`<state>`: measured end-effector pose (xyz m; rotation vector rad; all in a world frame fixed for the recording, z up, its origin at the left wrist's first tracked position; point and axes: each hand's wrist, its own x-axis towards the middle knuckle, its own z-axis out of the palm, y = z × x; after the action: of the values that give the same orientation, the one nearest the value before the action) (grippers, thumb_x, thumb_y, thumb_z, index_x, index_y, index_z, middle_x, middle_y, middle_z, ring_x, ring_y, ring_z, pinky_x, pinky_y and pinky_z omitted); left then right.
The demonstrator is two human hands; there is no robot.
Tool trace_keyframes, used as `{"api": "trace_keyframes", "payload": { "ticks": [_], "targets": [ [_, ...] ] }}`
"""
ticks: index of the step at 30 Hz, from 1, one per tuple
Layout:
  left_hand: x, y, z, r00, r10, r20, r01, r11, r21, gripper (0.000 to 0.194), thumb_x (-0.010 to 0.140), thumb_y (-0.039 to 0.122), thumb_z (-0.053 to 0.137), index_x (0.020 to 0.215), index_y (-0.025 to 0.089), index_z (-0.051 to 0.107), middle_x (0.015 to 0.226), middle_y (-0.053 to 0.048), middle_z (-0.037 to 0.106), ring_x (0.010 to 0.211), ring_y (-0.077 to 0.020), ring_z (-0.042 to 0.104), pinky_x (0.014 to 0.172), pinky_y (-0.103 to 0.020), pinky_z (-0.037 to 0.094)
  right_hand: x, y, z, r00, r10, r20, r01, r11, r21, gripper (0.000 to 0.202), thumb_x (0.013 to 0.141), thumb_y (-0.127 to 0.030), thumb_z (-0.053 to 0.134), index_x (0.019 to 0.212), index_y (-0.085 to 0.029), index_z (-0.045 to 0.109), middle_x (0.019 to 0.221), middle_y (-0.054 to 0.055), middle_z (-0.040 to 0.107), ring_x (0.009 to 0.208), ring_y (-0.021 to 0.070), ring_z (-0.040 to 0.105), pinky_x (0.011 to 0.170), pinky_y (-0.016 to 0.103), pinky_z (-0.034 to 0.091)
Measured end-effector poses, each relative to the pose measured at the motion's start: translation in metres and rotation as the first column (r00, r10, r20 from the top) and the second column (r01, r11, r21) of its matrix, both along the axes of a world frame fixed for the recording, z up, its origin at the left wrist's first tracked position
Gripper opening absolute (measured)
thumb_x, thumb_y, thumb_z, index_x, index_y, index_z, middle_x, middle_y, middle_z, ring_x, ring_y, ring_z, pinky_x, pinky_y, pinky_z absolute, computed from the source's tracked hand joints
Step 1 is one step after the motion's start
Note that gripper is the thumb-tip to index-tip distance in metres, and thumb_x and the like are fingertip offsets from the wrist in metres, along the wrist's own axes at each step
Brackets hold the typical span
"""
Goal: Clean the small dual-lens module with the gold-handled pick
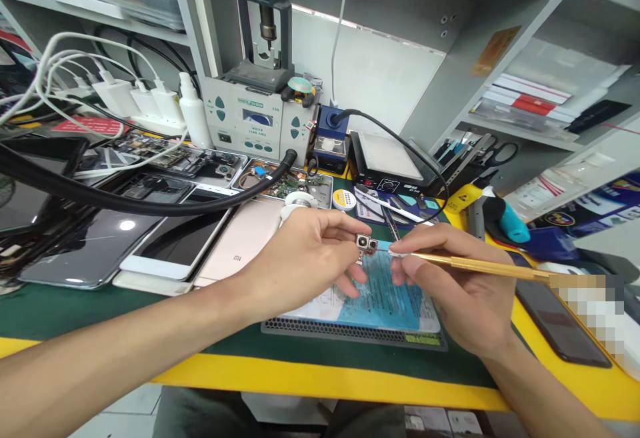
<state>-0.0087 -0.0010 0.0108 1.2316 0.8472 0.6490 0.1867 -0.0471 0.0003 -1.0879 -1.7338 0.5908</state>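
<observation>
Pinched between the thumb and index finger of my left hand (320,255) is a small camera module (365,243) with two lenses. My right hand (457,278) grips a thin golden pen-like tool (480,265) near its front end. The tool's fine tip points left, close to the module's right side; whether they touch is too small to tell. Both hands are above a blue and white work pad (395,291) lying on a dark perforated plate (350,335).
Several phones, including a gold one (237,241), lie at the left. Behind stand a grey soldering station (255,118) and a black-based heating plate (390,158). A black hose (150,206) crosses the left side. A dark phone (563,325) rests at the right.
</observation>
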Motion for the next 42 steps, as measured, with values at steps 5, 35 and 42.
{"api": "trace_keyframes", "payload": {
  "ticks": [5,35,42],
  "targets": [
    [-0.0006,0.0000,-0.0011,1.000,-0.005,-0.003,0.005,1.000,0.012,0.028,0.080,0.011,0.056,0.107,0.013,0.063,0.066,-0.005,0.072,0.054,-0.0170,0.070,0.056,-0.025,0.056,0.0016,0.0002,-0.0016,1.000,-0.001,-0.005,0.001,1.000,0.005,0.024,0.086,-0.009,0.059,0.092,-0.028,0.072,0.071,0.001,0.065,0.058,0.0170,0.062,0.049,0.032,0.048],
    [0.0009,0.0007,-0.0026,0.998,0.025,0.066,-0.026,0.999,0.018,0.025,0.082,0.014,0.059,0.107,0.011,0.062,0.065,-0.003,0.070,0.051,-0.0155,0.068,0.053,-0.025,0.056,0.0012,0.0005,0.0002,0.999,-0.045,0.002,0.045,0.999,0.019,0.019,0.086,-0.013,0.060,0.090,-0.028,0.072,0.069,0.001,0.066,0.057,0.0180,0.062,0.048,0.032,0.048],
    [0.0005,-0.0004,-0.0012,0.998,0.034,0.054,-0.034,0.999,0.007,0.024,0.083,0.013,0.058,0.106,0.011,0.062,0.064,-0.003,0.069,0.050,-0.0151,0.068,0.053,-0.024,0.055,0.0017,0.0006,0.0017,0.999,-0.041,0.001,0.041,0.999,0.028,0.020,0.086,-0.013,0.060,0.090,-0.028,0.073,0.069,0.002,0.066,0.057,0.0181,0.061,0.047,0.032,0.047]
  ]
}}
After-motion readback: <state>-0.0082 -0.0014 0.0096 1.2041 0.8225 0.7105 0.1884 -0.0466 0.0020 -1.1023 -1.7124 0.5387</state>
